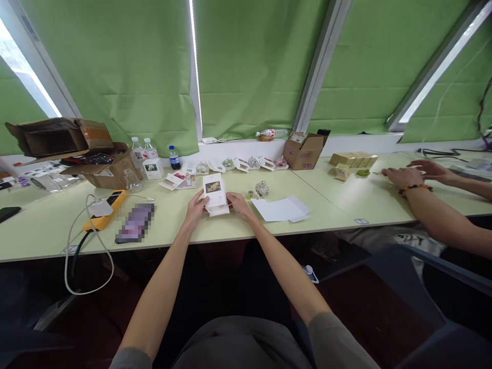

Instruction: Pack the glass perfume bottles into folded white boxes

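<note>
My left hand [196, 207] and my right hand [239, 203] grip the two sides of a small white carton [216, 195] with a picture on its top. It rests on the pale green table [46, 230] straight in front of me. Just right of it stand a small round glass bottle [262, 189] and a tiny gold cap [250, 194]. White paper sheets [282, 209] lie beside my right hand.
A yellow power strip [104, 209] with a white cable and a phone [135, 222] lie at left. Cardboard boxes [61, 136], water bottles [139, 150], more cartons and glass bottles line the back. A brown box [303, 149] is right of centre. Another person's hands [407, 176] work at right.
</note>
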Action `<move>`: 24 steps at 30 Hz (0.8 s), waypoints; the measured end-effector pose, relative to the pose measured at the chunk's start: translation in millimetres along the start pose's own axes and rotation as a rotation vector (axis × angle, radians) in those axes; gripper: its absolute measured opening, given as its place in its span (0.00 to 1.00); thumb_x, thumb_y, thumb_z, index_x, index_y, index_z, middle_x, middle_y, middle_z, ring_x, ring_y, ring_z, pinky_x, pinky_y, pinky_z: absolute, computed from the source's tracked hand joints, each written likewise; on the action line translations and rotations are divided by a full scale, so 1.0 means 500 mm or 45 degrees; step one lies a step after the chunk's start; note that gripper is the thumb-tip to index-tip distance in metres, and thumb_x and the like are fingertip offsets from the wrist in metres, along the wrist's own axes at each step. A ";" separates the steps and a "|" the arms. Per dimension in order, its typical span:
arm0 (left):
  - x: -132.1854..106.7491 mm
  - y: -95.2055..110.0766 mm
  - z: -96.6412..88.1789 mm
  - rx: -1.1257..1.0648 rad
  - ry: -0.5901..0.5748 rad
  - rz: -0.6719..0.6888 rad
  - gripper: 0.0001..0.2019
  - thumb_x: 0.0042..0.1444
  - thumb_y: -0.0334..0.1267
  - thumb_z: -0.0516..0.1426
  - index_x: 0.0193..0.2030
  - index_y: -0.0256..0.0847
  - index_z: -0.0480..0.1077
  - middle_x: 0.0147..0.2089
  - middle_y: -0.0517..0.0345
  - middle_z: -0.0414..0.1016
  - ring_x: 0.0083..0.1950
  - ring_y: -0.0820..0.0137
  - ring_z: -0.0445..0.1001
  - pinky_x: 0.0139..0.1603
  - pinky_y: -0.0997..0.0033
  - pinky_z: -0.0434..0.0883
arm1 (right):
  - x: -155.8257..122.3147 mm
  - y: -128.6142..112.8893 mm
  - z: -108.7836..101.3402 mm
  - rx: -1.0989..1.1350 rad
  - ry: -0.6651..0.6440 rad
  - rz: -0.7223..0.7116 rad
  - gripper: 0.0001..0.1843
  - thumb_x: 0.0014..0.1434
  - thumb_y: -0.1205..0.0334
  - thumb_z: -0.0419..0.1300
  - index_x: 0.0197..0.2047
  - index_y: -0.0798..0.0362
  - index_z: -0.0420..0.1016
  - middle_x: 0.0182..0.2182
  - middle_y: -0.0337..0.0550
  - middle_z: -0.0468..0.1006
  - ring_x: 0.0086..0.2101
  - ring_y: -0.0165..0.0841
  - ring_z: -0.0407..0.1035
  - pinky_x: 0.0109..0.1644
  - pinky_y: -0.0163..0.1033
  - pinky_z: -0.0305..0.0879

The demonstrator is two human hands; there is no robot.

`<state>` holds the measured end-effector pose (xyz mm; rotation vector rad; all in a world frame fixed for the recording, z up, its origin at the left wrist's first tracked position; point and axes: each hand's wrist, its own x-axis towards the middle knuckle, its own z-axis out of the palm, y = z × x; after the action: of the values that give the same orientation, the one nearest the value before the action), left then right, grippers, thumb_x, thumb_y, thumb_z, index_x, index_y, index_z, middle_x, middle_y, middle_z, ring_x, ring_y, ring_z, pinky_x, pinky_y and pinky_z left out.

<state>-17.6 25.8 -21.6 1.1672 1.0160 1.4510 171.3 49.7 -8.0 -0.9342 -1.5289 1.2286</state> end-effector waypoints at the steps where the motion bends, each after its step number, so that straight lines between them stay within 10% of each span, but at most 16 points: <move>1: 0.000 0.000 0.000 0.010 0.003 0.006 0.34 0.50 0.45 0.63 0.63 0.41 0.60 0.46 0.48 0.77 0.40 0.67 0.77 0.37 0.66 0.74 | 0.000 0.001 0.000 -0.011 0.017 -0.005 0.20 0.57 0.46 0.54 0.33 0.55 0.76 0.30 0.42 0.78 0.30 0.32 0.69 0.32 0.34 0.67; 24: -0.013 0.017 0.010 0.009 -0.018 -0.039 0.33 0.51 0.42 0.63 0.64 0.39 0.60 0.50 0.44 0.75 0.38 0.68 0.76 0.38 0.67 0.74 | 0.005 0.013 -0.002 -0.034 0.063 0.058 0.29 0.58 0.43 0.57 0.55 0.55 0.72 0.33 0.46 0.79 0.28 0.33 0.71 0.32 0.38 0.71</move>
<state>-13.8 17.9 -13.3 1.1608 1.0255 1.4146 171.7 53.6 -14.0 -1.0144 -1.4954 1.2110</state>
